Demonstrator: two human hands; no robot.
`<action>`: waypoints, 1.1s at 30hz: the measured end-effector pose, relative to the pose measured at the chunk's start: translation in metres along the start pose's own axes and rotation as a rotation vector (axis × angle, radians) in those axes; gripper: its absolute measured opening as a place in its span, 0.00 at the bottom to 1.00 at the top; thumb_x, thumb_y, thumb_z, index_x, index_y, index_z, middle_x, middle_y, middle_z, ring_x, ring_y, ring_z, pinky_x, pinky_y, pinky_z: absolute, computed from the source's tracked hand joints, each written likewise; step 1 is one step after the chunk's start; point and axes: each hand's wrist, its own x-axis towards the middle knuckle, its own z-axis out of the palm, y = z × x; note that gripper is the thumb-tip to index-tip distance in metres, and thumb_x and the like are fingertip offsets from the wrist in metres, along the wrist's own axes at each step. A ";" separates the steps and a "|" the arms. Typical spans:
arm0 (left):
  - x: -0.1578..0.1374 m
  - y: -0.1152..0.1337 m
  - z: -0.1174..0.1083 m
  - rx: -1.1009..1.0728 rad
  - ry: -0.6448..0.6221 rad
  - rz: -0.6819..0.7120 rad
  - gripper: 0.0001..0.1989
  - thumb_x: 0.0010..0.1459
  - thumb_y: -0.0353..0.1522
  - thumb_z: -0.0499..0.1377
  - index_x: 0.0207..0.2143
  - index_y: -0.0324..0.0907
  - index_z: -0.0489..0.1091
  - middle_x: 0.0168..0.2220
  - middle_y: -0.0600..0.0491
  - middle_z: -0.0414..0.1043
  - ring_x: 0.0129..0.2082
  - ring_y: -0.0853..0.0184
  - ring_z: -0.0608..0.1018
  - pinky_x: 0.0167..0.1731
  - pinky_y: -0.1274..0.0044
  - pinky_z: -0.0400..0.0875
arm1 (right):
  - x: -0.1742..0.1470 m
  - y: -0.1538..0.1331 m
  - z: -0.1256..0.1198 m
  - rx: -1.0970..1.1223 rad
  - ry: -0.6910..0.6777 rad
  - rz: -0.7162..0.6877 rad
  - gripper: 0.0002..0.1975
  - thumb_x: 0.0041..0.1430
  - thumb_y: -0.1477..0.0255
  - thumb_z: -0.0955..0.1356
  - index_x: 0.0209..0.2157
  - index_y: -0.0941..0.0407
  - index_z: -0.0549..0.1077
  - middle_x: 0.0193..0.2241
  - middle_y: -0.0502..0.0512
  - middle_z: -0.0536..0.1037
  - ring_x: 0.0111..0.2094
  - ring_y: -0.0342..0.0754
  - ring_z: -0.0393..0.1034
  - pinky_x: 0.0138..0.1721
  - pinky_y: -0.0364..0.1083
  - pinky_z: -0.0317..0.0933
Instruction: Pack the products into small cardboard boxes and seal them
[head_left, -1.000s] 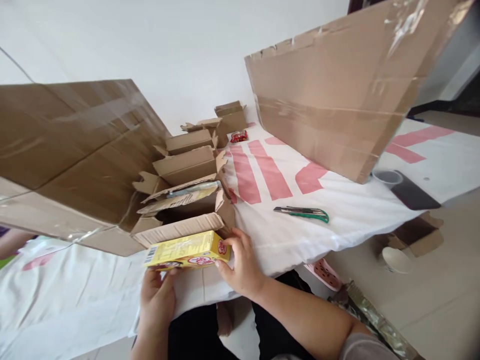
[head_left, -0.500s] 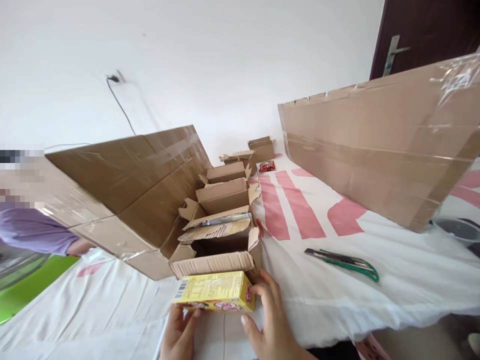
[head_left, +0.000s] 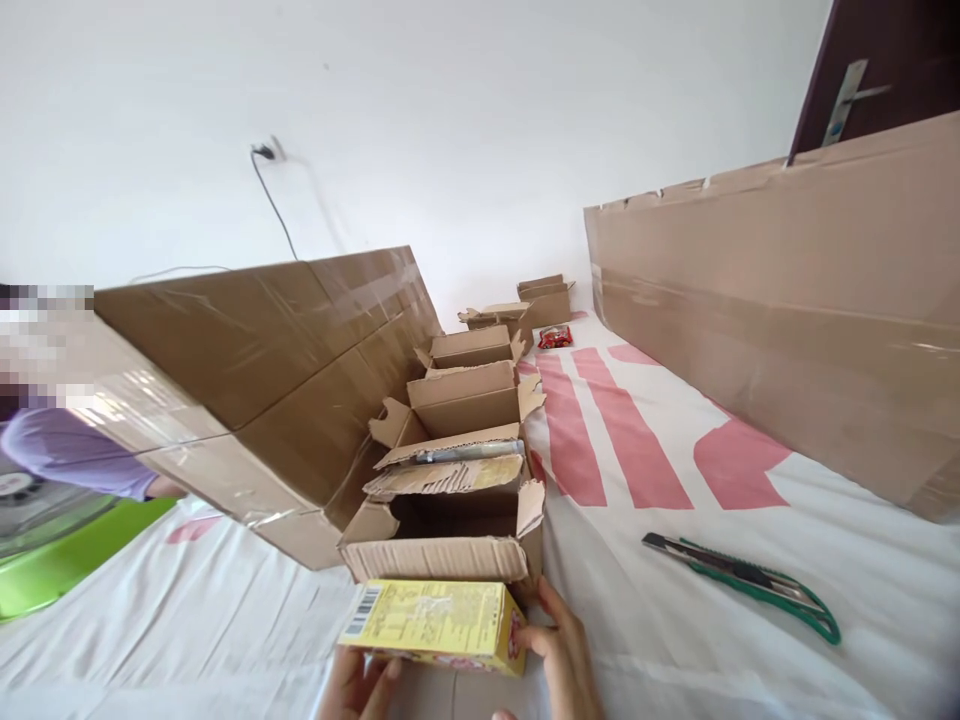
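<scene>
A large taped cardboard panel (head_left: pixel 247 370) stands at the left. Just right of it runs a row of small open cartons; the nearest open carton (head_left: pixel 450 520) has its flaps spread, its inside dark and its contents not discernible. Directly in front of it a yellow box (head_left: pixel 435 625) is held flat above the white cloth (head_left: pixel 660 610). The left hand (head_left: pixel 356 690) grips the box from beneath; the right hand (head_left: pixel 562 655) closes its fingers on the box's right end. A green utility knife (head_left: pixel 742 582) lies on the cloth to the right, well apart. Compared with half a second ago, the box sits slightly lower and further right in view, both hands clamped as before.
</scene>
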 end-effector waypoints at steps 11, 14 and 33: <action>-0.001 0.006 0.000 0.027 -0.047 0.025 0.28 0.46 0.49 0.65 0.48 0.47 0.70 0.52 0.50 0.73 0.56 0.53 0.71 0.53 0.70 0.70 | 0.002 -0.006 -0.003 0.012 -0.013 0.013 0.19 0.58 0.59 0.66 0.46 0.54 0.69 0.60 0.66 0.63 0.57 0.64 0.63 0.51 0.57 0.65; 0.001 0.001 0.000 0.016 -0.022 0.034 0.30 0.45 0.49 0.66 0.48 0.48 0.70 0.49 0.50 0.74 0.52 0.52 0.74 0.50 0.68 0.72 | 0.002 -0.005 -0.004 0.002 -0.021 0.002 0.19 0.57 0.59 0.67 0.46 0.54 0.69 0.60 0.65 0.63 0.57 0.63 0.64 0.51 0.57 0.65; 0.003 0.000 -0.005 0.028 -0.054 0.007 0.27 0.45 0.49 0.66 0.47 0.49 0.69 0.49 0.52 0.74 0.52 0.54 0.74 0.50 0.71 0.72 | 0.002 -0.002 -0.004 -0.019 -0.048 -0.014 0.19 0.51 0.66 0.70 0.45 0.54 0.68 0.60 0.64 0.63 0.57 0.63 0.64 0.51 0.54 0.65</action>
